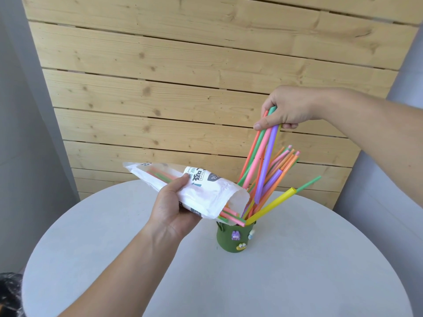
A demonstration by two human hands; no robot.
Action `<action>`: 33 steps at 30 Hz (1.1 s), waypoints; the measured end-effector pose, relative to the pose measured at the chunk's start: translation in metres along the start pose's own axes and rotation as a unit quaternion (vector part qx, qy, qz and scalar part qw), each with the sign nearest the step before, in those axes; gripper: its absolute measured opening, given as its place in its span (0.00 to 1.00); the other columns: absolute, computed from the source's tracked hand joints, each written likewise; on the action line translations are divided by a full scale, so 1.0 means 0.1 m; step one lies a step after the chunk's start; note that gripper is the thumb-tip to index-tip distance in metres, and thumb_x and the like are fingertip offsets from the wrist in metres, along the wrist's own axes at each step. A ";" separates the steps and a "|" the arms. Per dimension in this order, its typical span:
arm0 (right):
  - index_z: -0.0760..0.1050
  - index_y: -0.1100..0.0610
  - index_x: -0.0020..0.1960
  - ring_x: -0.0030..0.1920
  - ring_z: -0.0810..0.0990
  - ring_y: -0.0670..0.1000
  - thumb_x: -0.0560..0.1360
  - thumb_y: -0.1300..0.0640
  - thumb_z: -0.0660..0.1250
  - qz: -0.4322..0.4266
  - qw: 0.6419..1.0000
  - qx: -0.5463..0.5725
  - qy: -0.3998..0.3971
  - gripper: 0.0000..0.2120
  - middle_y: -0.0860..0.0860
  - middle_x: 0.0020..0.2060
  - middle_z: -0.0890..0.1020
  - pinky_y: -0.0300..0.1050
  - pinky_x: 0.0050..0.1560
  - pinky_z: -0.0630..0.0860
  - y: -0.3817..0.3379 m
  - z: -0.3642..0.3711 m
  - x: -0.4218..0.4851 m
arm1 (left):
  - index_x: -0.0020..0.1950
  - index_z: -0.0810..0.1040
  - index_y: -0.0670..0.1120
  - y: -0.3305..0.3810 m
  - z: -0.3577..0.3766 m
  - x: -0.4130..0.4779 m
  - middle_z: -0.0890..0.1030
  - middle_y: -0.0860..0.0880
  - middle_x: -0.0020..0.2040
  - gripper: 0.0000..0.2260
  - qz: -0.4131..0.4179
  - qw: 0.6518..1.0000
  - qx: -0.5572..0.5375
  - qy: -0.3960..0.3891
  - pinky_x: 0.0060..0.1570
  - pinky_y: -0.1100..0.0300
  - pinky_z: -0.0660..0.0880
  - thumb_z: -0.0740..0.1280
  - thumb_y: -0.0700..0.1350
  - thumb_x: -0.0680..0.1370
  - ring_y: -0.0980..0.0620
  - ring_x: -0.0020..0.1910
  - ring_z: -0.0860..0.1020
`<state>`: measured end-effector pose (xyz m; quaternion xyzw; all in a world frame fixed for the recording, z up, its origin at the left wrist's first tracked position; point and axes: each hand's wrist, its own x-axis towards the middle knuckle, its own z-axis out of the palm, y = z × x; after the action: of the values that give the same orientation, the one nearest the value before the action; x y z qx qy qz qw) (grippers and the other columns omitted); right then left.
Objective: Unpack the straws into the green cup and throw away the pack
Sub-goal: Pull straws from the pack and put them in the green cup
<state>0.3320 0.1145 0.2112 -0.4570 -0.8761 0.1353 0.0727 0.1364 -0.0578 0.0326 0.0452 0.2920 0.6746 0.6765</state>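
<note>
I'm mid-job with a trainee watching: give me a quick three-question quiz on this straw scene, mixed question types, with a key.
1. True or false: the pack is already empty.
2. Multiple choice: what does the right hand grip?
A. the green cup
B. a bundle of straws by their upper ends
C. the edge of the table
3. Fill in: the left hand tilts the pack so that its open end points down toward the ____.

Key
1. False: straws still show inside the pack and poke out of its open end.
2. B
3. green cup
</note>
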 end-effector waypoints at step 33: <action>0.80 0.54 0.35 0.26 0.69 0.48 0.69 0.40 0.75 -0.117 0.981 -0.126 0.091 0.17 0.49 0.24 0.75 0.41 0.28 0.65 -0.42 0.42 -0.58 | 0.65 0.80 0.38 0.52 -0.37 0.03 0.87 0.42 0.56 0.13 0.121 0.983 -0.110 0.080 0.55 0.47 0.82 0.66 0.40 0.82 0.43 0.55 0.86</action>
<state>0.3220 0.0371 0.1832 -0.3669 -0.9234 -0.0276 0.1092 0.0730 -0.0631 0.0245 -0.0481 0.2614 0.7809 0.5653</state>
